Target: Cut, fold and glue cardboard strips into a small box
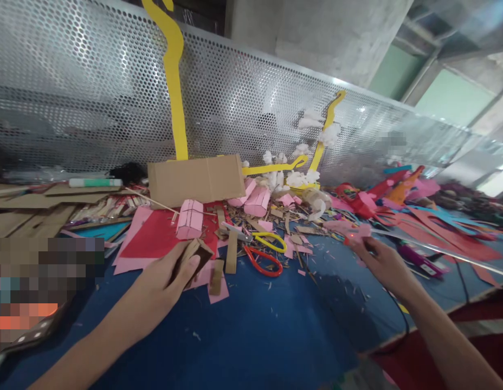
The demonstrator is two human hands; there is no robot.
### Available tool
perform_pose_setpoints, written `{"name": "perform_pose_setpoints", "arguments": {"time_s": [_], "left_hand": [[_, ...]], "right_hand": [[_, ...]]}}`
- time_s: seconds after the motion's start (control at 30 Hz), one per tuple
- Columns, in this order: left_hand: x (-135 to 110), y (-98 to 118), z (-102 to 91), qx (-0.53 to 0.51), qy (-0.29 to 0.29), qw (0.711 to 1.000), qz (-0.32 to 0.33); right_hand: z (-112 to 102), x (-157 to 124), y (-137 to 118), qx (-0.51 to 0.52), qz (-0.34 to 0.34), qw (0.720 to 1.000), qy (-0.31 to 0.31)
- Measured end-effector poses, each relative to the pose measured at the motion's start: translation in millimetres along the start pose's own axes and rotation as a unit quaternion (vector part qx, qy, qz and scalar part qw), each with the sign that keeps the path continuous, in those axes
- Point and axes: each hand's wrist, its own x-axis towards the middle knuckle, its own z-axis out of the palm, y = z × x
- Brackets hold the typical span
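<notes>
My left hand (166,281) is closed around a small folded piece of brown cardboard (200,253), pinched between thumb and fingers above the blue table (243,336). To the right, my right hand (384,265) grips a pink hot glue gun (355,230) with a small red light, its nozzle towards the left. A long clear glue stick (438,250) sticks out behind it. Scissors (263,252) with one yellow and one red handle lie between my hands. Just beyond my left hand is a pink paper-covered roll (189,218) with dark lines.
A cardboard box (197,179) with a yellow strip (176,97) rising behind it stands against the perforated metal screen (235,92). Cardboard scraps litter the middle. A purple glue gun (424,260) lies at right; red paper (154,235) is at left.
</notes>
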Motion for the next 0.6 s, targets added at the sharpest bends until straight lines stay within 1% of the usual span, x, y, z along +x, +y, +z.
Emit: {"name": "perform_pose_setpoints", "arguments": {"time_s": [0.07,0.1,0.17,0.23,0.27,0.33,0.43,0.47,0.53,0.6], "left_hand": [[-1,2,-0.3,-0.006,0.007,1.000,-0.008],[-1,2,-0.6,-0.011,0.012,1.000,-0.014],[-2,4,-1.5,-0.024,0.013,0.999,-0.024],[-3,6,-2.6,-0.033,0.007,0.999,-0.021],[-3,6,-3.0,-0.031,0.003,0.999,-0.016],[-4,6,-3.6,-0.034,0.003,0.999,0.001],[-3,3,-4.5,-0.010,-0.001,1.000,0.002],[-3,2,-5.0,0.004,-0.006,1.000,0.000],[-3,1,-6.1,0.027,-0.016,1.000,0.000],[-2,2,-7.0,0.033,-0.017,0.999,0.012]], "right_hand": [[4,0,-16,0.078,-0.009,0.997,-0.022],[7,0,-27,0.179,-0.007,0.982,-0.054],[17,-1,-52,0.246,-0.018,0.966,-0.080],[29,-3,-80,0.361,0.000,0.922,-0.140],[35,-4,-94,0.385,0.006,0.906,-0.176],[48,-5,-120,0.407,-0.001,0.880,-0.243],[65,-5,-150,0.405,-0.043,0.852,-0.328],[70,-5,-157,0.404,-0.058,0.845,-0.346],[77,-6,-166,0.405,-0.092,0.834,-0.365],[82,-9,-168,0.410,-0.124,0.822,-0.376]]}}
